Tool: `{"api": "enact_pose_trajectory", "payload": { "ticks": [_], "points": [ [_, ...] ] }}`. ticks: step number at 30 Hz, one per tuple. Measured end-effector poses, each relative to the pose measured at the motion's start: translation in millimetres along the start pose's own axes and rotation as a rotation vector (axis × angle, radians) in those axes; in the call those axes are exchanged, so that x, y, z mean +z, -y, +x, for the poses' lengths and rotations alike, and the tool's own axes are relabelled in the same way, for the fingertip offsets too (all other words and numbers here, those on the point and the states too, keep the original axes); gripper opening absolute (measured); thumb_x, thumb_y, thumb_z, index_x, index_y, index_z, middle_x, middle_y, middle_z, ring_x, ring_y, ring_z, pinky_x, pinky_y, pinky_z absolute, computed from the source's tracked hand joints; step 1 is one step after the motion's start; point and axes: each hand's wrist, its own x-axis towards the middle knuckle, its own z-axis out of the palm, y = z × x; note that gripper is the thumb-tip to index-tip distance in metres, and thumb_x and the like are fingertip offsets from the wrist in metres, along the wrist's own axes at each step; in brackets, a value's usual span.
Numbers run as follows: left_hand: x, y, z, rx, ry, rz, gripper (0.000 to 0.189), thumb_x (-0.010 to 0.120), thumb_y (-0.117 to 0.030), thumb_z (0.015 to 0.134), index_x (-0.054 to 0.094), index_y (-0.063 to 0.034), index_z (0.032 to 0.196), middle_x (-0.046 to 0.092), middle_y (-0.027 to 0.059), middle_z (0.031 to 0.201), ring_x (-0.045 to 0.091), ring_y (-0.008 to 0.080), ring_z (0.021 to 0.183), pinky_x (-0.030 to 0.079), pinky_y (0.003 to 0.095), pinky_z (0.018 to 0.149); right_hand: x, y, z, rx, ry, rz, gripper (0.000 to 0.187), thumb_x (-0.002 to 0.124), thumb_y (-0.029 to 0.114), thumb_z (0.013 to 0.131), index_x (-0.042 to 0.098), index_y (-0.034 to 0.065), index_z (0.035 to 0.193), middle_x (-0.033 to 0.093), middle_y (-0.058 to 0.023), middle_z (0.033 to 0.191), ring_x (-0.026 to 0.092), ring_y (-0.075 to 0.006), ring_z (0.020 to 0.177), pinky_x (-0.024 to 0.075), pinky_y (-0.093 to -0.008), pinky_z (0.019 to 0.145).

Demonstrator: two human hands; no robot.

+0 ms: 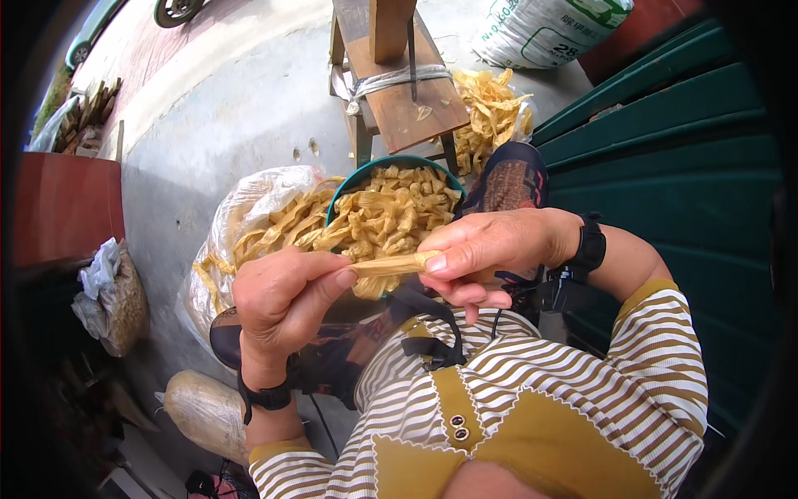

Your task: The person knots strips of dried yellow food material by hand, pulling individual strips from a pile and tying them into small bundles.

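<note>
Stretched between both hands is a flat yellowish, dried-looking strip (pixel 391 266), roughly level. My left hand (pixel 283 299) pinches one end between thumb and forefinger. At the other end, my right hand (pixel 489 252) holds the strip under its thumb, with the lower fingers curled loosely below. Just beyond the hands, a teal tub (pixel 368 169) is heaped with short folded pieces (pixel 399 209) of the same material. Long loose strips (pixel 293 209) spill from a clear plastic bag (pixel 234 218) to the left of the tub.
Beyond the tub stands a wooden bench (pixel 399 106) with an upright post and a tied cloth band. More strips (pixel 489 112) lie beside it, near a white printed sack (pixel 548 31). Green metal panels (pixel 661 168) line the right. Filled bags (pixel 124 305) stand on the left, another (pixel 206 411) nearer me.
</note>
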Motion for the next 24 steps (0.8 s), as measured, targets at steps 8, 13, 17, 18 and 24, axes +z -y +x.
{"api": "enact_pose_trajectory", "payload": {
  "ticks": [8,13,17,18,24],
  "points": [
    [13,18,19,-0.559,0.107,-0.399,0.015,0.070,-0.011,0.081,0.066,0.0032,0.087,0.062,0.0020,0.070,0.052,0.0047,0.063,0.042,0.0193,0.056,-21,5,2,-0.142,-0.086,0.195,0.047,0.032,0.033,0.101,0.054,-0.0069,0.110,0.063,-0.0139,0.080,0.061,-0.0156,0.053,0.0542,-0.0282,0.061],
    [19,17,33,-0.446,0.111,-0.313,0.015,0.071,-0.010,0.080,0.066,0.0019,0.088,0.062,0.0047,0.069,0.055,0.0081,0.060,0.042,0.0217,0.053,-20,20,-2,-0.200,-0.311,-0.218,0.035,0.042,0.025,0.098,0.054,-0.0035,0.114,0.065,-0.0123,0.087,0.062,-0.0130,0.061,0.0495,-0.0217,0.059],
    [26,17,46,-0.135,0.073,-0.121,0.010,0.072,-0.009,0.077,0.066,-0.0020,0.080,0.062,0.0094,0.067,0.059,0.0185,0.056,0.045,0.0275,0.051,-24,25,-5,-0.101,-0.351,-0.338,0.030,0.044,0.029,0.098,0.057,0.0011,0.095,0.054,-0.0007,0.073,0.055,-0.0069,0.062,0.0447,-0.0202,0.058],
    [26,18,46,-0.109,0.073,-0.118,0.010,0.072,-0.009,0.077,0.066,-0.0020,0.079,0.062,0.0097,0.066,0.059,0.0191,0.056,0.045,0.0277,0.051,-24,22,-8,-0.129,-0.354,-0.379,0.031,0.045,0.029,0.098,0.056,0.0015,0.094,0.053,-0.0001,0.074,0.055,-0.0061,0.063,0.0445,-0.0195,0.058],
    [37,44,84,-0.436,0.051,-0.322,0.015,0.070,-0.015,0.082,0.069,0.0002,0.084,0.061,0.0018,0.060,0.051,0.0041,0.055,0.040,0.0210,0.049,-44,40,-11,-0.291,-0.694,-0.489,0.029,0.046,0.030,0.097,0.056,0.0032,0.090,0.052,0.0025,0.075,0.051,-0.0039,0.063,0.0436,-0.0182,0.058]
  ]
}}
